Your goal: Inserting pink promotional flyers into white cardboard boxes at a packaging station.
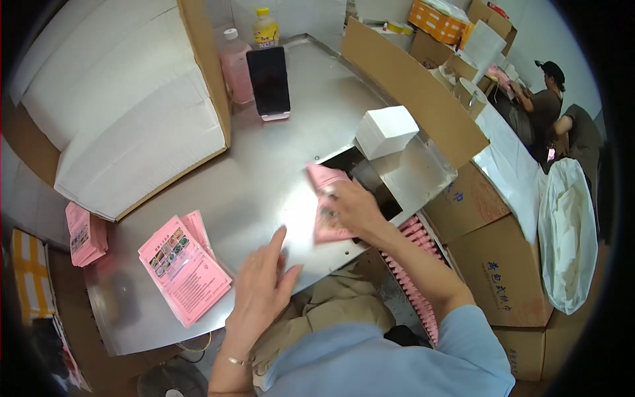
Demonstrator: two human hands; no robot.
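Note:
My right hand (352, 206) is on a pink printed paper packet (329, 229), its fingers curled over the middle of it, next to the dark rectangular opening (377, 188) in the metal table. Motion blurs the fingertips somewhat. My left hand (259, 281) hovers over the table's front edge, holding nothing, with thumb and index finger apart. To its left lies a stack of pink printed sheets (185, 271), slightly fanned. A white block of stacked tissues (389, 132) stands just beyond the opening.
A black phone (270, 83) leans upright on a stand beside a pink-filled bottle (235, 66). At left stands a big open carton of white stacks (139, 126). Below the table edge, a box holds rows of pink packets (417, 278). Cartons (499, 264) and a co-worker (549, 102) are at right.

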